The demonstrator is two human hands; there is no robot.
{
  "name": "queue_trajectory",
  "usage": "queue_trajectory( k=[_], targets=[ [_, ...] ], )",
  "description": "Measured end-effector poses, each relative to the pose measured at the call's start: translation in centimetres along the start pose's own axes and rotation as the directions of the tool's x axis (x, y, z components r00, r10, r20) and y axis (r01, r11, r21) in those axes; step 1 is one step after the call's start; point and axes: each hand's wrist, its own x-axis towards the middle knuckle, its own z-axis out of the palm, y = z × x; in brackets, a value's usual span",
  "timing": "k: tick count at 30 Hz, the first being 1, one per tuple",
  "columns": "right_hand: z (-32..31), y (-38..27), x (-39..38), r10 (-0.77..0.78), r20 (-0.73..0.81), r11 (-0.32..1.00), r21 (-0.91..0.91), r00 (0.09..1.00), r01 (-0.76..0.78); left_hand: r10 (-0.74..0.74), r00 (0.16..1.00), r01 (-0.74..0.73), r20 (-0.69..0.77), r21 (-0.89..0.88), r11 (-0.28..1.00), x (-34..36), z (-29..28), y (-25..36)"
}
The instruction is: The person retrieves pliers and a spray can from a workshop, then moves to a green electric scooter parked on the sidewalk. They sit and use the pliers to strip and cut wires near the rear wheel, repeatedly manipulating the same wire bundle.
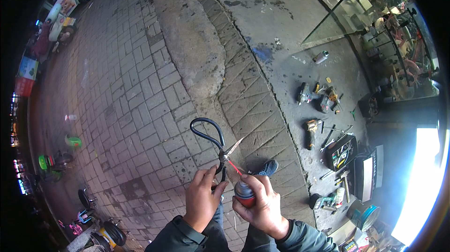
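My left hand (201, 198) is closed on one black handle of a pair of scissors (220, 140). The other looped handle points away from me to the far left, and the blades stand apart, their tips toward the far right. In my right hand (263, 205) is a spray can (244, 195), grey at the top and red below, with the index finger over its top. A thin red straw (235, 166) runs from the can to the scissors' pivot, its tip at or very near the joint. My fingers hide part of the lower handle and of the can.
On the concrete to the right lie power drills (311, 132), loose hand tools, a black toolbox (341, 152) and a hammer (346, 185). Farther off stands another can (321, 57). A glass door (340, 18) is at the far right. My shoe (268, 168) shows beyond my right hand.
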Motion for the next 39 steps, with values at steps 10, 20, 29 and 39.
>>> queue_trajectory(
  k=[10,20,29,39],
  targets=[
    [-0.7,0.2,0.4,0.011,0.025,1.000,0.013,1.000,-0.012,0.173,0.985,-0.159,-0.003,0.377,0.912,-0.3,0.2,0.4],
    [-1.2,1.1,0.7,0.043,0.055,0.998,0.053,0.998,-0.046,0.135,0.991,-0.130,0.016,0.410,0.903,0.1,1.0,0.7],
    [-4.0,15.0,-2.2,0.266,-0.212,0.961,-0.016,0.940,-0.276,-0.365,0.904,0.426,0.223,-0.392,0.816,1.7,3.9,-2.7],
    [-12.7,51.9,-0.5,0.573,-0.741,0.761,0.323,0.349,-0.563,-0.630,0.725,0.688,0.279,-0.258,0.678,2.8,10.7,-4.3]
  ],
)
